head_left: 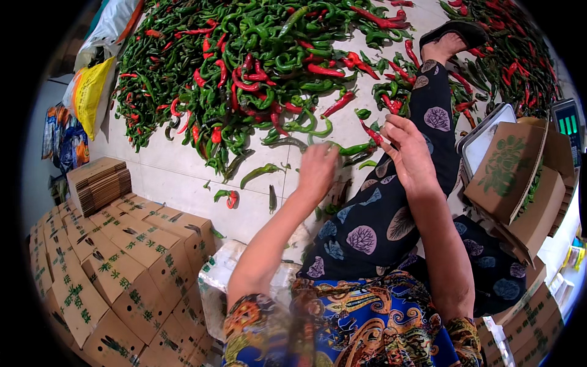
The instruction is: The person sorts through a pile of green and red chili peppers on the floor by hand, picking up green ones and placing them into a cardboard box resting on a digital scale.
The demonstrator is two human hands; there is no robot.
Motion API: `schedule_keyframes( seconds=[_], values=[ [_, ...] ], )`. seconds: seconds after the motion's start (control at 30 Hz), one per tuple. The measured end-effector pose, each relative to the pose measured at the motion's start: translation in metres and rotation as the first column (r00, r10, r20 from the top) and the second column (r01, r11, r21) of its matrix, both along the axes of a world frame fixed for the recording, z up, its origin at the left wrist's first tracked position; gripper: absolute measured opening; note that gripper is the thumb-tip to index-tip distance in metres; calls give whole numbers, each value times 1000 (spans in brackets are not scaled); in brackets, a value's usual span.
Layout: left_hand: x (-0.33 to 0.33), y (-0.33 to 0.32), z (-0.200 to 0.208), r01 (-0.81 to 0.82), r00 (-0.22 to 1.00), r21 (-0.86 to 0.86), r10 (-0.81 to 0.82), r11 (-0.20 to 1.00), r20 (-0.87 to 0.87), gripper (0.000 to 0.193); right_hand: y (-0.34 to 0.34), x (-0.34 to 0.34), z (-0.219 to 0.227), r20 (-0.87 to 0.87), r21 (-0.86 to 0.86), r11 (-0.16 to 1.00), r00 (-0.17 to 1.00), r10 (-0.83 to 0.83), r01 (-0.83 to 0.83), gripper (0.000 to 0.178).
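My right hand [408,151] has thumb and fingers closed on the lower end of a red chili pepper [370,132], whose green stem end points up and left. Low over the near edge of the pepper pile is my left hand [317,170], curled and smeared by motion. A green chili pepper [354,149] lies just right of its fingertips; whether the hand grips anything cannot be made out. The large heap of green and red chili peppers [244,79] spreads over the pale tiled floor [177,183] ahead of me.
Printed cardboard cartons [122,263] stand stacked at left, with flattened cardboard [98,183] on top. At right an open carton [510,168] with green peppers inside stands by a scale [483,137] and its lit display [566,125]. My outstretched leg [428,122] separates two pepper heaps.
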State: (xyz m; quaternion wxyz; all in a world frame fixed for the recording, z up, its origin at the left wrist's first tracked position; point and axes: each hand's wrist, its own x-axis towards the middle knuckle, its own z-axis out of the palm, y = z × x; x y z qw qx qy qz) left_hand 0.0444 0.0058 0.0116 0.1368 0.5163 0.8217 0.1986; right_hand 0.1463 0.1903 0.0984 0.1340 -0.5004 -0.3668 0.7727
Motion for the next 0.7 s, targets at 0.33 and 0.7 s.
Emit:
schedule_keyframes(
  seconds=[0.33,0.7],
  values=[
    [34,48,-2,-464,774,81,359,882,521,27,-3,-6,1,185,-57,998,982,27,-17,49],
    [-72,5,-40,-396,906,44,398,917,-141,47,-2,-8,5,-6,-57,997,999,48,-48,13]
  ],
)
